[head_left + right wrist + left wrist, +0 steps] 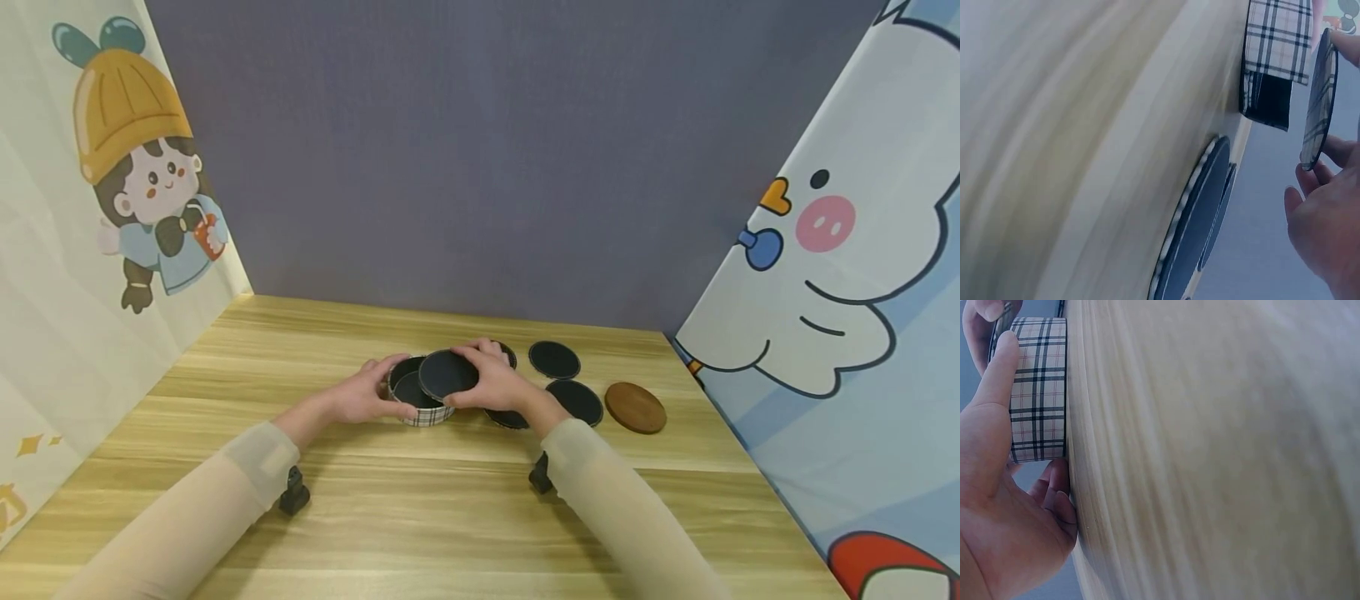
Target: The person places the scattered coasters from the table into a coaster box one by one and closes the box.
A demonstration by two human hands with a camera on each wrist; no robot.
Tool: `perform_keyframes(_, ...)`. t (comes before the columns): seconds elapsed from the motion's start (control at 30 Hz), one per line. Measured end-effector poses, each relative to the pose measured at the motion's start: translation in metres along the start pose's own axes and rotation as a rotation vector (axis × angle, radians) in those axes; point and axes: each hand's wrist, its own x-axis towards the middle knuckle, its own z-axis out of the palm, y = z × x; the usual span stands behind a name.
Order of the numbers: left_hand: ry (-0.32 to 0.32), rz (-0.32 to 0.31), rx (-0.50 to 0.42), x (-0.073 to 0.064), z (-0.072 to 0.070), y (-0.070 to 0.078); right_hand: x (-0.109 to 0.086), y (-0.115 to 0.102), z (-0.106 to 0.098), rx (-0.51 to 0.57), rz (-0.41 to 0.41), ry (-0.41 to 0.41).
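Observation:
My left hand (365, 393) grips the side of a round plaid coaster holder (428, 417) with a dark inside, thumb at the near side and fingers round the far side. The left wrist view shows the holder's checked wall (1038, 394) standing on the table. My right hand (497, 382) pinches a round black coaster (444, 375) by its edge, tilted over the right part of the holder's opening. In the right wrist view, that coaster's underside (1319, 115) is plaid, and it is raised above the holder, whose wall has a notch.
Several black round coasters (554, 359) lie flat to the right of the holder, some partly hidden behind my right hand and forearm. A brown wooden disc (636, 407) lies farther right on the wood-grain table (420, 517). A dark grey panel (450, 167) stands behind.

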Motion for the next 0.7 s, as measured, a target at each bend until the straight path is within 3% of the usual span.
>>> perform_keyframes(0.33, -0.012, 0.002, -0.024, 0.0, 0.0, 0.0, 0.013, -0.013, 0.009, -0.007, 0.028, -0.052)
perform_keyframes(0.7, -0.024, 0.002, -0.034, -0.004, 0.0, 0.002, 0.022, -0.016, 0.018, 0.003, -0.004, -0.076)
